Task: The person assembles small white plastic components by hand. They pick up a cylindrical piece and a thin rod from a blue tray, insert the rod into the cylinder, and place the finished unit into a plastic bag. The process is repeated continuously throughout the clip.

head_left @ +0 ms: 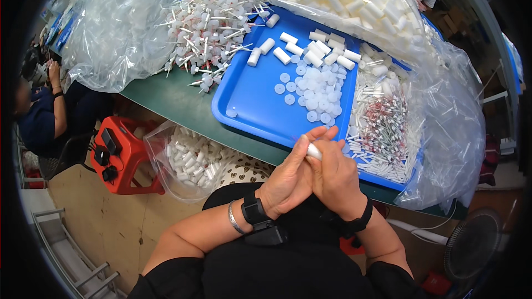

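Note:
My left hand (pixel 288 180) and my right hand (pixel 334 174) are pressed together just below the near edge of a blue tray (pixel 252 99). Both close around a small white plastic tube (pixel 314 151), whose end shows between the fingers. On the tray lie several white tubes (pixel 318 50) toward the back and a patch of small round white caps (pixel 318 91) in the middle. Thin white sticks with red and green bands (pixel 382 127) fill the tray's right side. Each wrist wears a black band.
A pile of white stemmed parts (pixel 213 22) lies on the green table (pixel 172 99) left of the tray. Clear bags of white tubes (pixel 343 0) sit behind. A bag of tubes (pixel 188 160) hangs below the table. A red stool (pixel 124 158) stands left. Another person (pixel 50 111) sits far left.

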`<move>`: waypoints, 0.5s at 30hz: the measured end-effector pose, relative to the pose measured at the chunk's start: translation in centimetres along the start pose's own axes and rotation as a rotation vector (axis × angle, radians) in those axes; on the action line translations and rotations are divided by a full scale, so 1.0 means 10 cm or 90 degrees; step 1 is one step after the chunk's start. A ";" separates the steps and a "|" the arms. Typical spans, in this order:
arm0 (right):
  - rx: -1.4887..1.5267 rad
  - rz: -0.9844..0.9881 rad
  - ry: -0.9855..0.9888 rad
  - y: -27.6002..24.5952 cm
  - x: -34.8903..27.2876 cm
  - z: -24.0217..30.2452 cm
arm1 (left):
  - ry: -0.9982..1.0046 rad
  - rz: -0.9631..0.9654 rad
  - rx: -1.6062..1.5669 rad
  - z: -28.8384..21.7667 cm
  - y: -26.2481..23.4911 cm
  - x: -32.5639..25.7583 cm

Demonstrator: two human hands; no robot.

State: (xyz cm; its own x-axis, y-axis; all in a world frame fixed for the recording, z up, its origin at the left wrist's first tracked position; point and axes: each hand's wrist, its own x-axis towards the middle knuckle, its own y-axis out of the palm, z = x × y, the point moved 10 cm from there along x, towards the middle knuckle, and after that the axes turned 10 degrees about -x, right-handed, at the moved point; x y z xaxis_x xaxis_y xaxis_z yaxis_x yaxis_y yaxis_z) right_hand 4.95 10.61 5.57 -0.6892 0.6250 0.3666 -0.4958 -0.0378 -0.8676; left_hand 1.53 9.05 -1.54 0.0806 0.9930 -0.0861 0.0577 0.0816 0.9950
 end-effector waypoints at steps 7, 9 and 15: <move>0.132 0.023 0.087 0.02 0.04 -0.11 | -0.042 0.004 0.095 -0.08 -0.01 0.02; 0.164 0.042 0.106 0.06 0.02 -0.13 | -0.019 0.011 0.144 -0.07 -0.03 -0.01; 0.624 0.249 0.352 0.50 -0.14 -0.33 | -0.043 -0.033 0.236 -0.20 -0.03 -0.11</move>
State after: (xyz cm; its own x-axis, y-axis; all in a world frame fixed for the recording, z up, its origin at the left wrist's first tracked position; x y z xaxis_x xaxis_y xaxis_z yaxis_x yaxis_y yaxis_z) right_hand 5.25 12.14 -0.38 -0.6810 0.6809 -0.2693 -0.6610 -0.7299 -0.1741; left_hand -0.59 8.13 -1.67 0.1335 0.9795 -0.1510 0.4184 0.0824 0.9045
